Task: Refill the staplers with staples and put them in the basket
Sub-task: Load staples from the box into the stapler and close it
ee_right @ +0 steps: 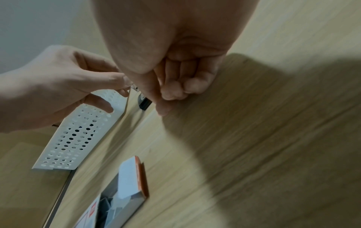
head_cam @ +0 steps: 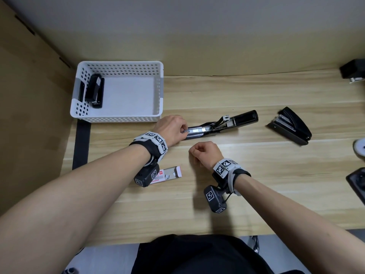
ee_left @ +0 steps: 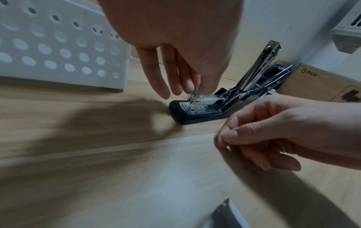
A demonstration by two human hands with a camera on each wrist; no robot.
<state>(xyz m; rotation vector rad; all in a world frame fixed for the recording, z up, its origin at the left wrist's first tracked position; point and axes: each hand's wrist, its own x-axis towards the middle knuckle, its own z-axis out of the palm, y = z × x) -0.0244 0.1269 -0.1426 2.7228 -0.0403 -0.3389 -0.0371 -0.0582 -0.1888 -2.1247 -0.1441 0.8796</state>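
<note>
A black stapler (head_cam: 243, 118) lies flung open flat on the wooden table, its silver magazine bared. My left hand (head_cam: 182, 131) pinches the front end of a staple strip (ee_left: 207, 98) sitting in that magazine, thumb and forefinger on the metal tip, the other fingers (ee_left: 156, 80) loose. My right hand (head_cam: 194, 153) hovers just in front of the stapler with fingers curled into the palm and nothing visible in it. The white perforated basket (head_cam: 120, 63) at the back left holds one black stapler (head_cam: 95, 91). An open staple box (head_cam: 169, 174) lies under my left wrist.
A second black stapler (head_cam: 290, 125) lies shut on the right, a third (head_cam: 353, 71) at the far right back. A white round object (head_cam: 360, 149) and a black item (head_cam: 357, 182) sit at the right edge. A wall runs behind the table.
</note>
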